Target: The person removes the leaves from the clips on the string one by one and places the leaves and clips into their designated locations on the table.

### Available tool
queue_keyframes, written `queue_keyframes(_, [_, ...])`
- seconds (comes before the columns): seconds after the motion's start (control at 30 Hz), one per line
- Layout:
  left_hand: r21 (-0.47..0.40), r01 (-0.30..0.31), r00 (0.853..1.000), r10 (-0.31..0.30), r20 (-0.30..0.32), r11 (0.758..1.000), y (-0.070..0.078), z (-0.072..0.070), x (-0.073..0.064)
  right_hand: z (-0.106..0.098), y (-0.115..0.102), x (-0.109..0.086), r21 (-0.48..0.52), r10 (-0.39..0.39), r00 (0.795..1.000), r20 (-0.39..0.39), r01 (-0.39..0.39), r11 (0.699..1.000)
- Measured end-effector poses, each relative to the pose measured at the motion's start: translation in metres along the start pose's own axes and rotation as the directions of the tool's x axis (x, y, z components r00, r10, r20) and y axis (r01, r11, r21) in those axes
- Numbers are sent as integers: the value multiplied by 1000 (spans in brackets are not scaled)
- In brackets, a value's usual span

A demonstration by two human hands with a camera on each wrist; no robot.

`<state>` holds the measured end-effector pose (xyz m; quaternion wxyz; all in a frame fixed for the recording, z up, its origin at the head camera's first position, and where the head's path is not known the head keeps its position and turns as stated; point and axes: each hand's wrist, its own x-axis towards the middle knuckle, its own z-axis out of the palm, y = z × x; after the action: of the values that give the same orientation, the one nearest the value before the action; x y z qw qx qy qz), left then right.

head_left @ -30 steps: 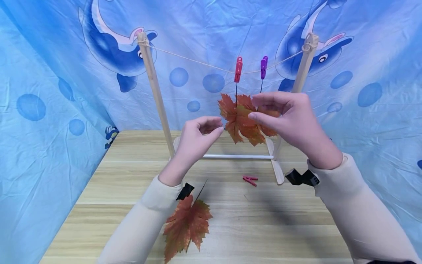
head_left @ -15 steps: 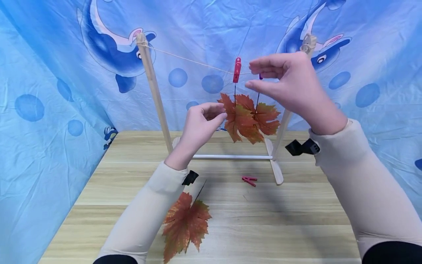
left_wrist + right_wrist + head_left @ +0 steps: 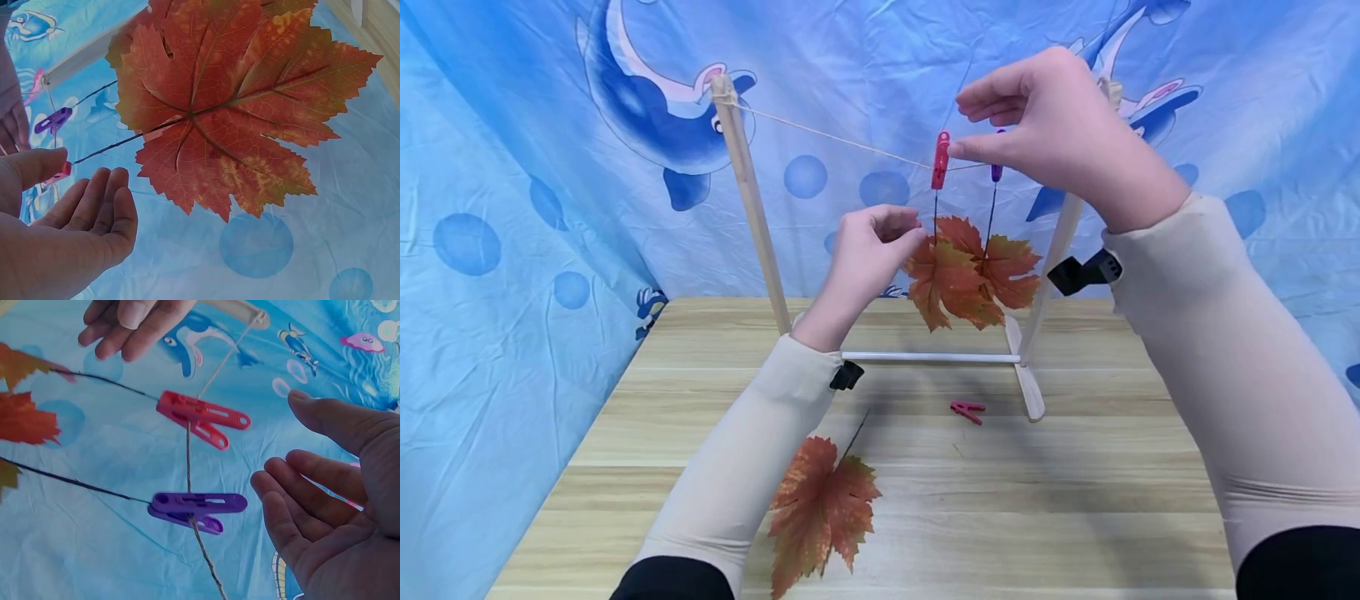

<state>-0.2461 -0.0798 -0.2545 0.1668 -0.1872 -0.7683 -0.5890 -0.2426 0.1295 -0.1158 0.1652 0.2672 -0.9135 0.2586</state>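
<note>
- String [image 3: 842, 140], head view, spans the wooden stand [image 3: 748, 192]; it carries the red clip [image 3: 940, 160], with the purple clip [image 3: 997, 172] right of that, partly covered by the right hand [image 3: 1045, 117].
- Front leaf [image 3: 951, 279] hangs by its stem below the red clip; rear leaf [image 3: 1011, 271] hangs lower right of it, from the purple clip.
- Left hand [image 3: 872, 250] is lower left of the red clip; right hand is just right of it; both hold nothing, thumbs parted from loosely bent fingers.
- Pink clip [image 3: 967, 411] and third leaf [image 3: 825, 512] lie on the table [image 3: 1015, 517], well below the red clip.
- Left wrist view: left thumb overlaps the red clip; contact cannot be told there.
- Right wrist view: right fingers are relaxed, apart from the red clip.
</note>
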Motion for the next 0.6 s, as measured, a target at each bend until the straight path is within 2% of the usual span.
queue_keyframes(0.17, [11, -3, 1000, 3, -4, 1000, 0, 3, 11, -4, 1, 13, -59, 20, 999, 43, -18, 998])
queue_keyframes(0.3, [29, 13, 1000, -13, 3, 1000, -1, 5, 18, -6, 2, 24, -94, -1, 995, 100, 10, 996])
queue_keyframes(0.6, [79, 45, 998, -47, 28, 996, -5, 12, 30, -1, 7, 41, -124, -17, 972, 234, 48, 991])
